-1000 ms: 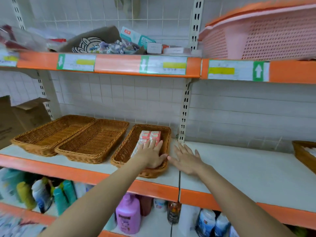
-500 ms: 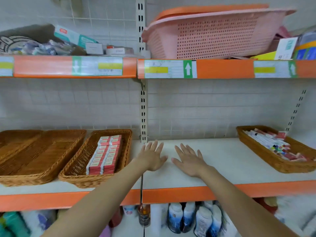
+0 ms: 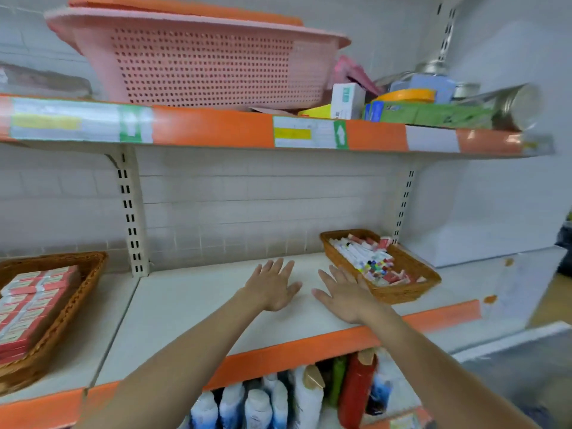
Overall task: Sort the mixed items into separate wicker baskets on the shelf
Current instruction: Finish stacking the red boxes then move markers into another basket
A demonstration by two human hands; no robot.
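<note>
Hands: my left hand [image 3: 272, 289] and right hand [image 3: 343, 294] — two, fingers spread, holding nothing, over the white shelf [image 3: 185, 305] middle.
Baskets: two brown wicker baskets — one with red-and-white boxes [image 3: 31, 308] at the left edge [image 3: 89, 274], one with mixed items [image 3: 368, 258] at the right edge [image 3: 399, 294], just beside my right hand.

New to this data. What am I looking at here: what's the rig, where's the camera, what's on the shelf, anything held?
There is no robot: a person works with bare hands, and the single wide-angle camera sits on their head, looking forward and down. That is why both forearms reach in from the bottom edge.

The left hand and right hand are spread flat over the white middle shelf; neither holds anything. Whether the palms touch it is unclear.

Beside the right hand is a wicker basket of mixed pens and small packets. At the left edge, another wicker basket holds rows of red-and-white boxes. A pink plastic basket sits on the shelf above, bottles on the one below.
</note>
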